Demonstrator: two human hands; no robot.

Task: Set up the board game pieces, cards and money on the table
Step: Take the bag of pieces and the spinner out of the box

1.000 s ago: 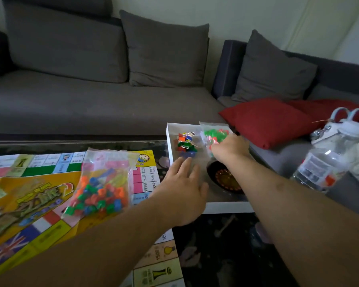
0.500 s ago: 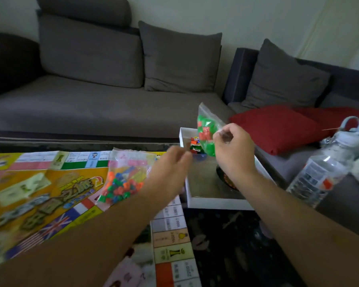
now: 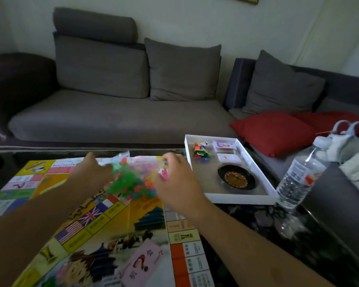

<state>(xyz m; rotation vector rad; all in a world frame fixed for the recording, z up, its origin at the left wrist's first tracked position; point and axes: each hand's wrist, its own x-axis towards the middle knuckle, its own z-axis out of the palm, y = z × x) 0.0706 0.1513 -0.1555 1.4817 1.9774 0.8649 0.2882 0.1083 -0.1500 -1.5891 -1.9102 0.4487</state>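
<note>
Grey sofa with cushions fills the far side, and a red pillow lies at right. Dark table carries the game board spread across the near left.

Half a second ago the right hand was up over the white box holding the bag of green and red pieces; now the green bag is down over the board, on or just above the bigger bag of mixed pieces. Blurred, so I cannot tell whether they touch.

Left hand, earlier reaching toward the box, is now at the left edge of the green bag, fingers curled at the plastic. Right hand has moved left out of the box and sits at the right side of the bags, fingers bent toward the plastic; I cannot tell if it really grips.

White box sits right of the board, now unblocked: small coloured tokens in the far left corner, card stacks at the far right, and a black roulette wheel near the middle. Water bottle stands right of the box, tilted. Pink question-mark card lies on the near board.
</note>
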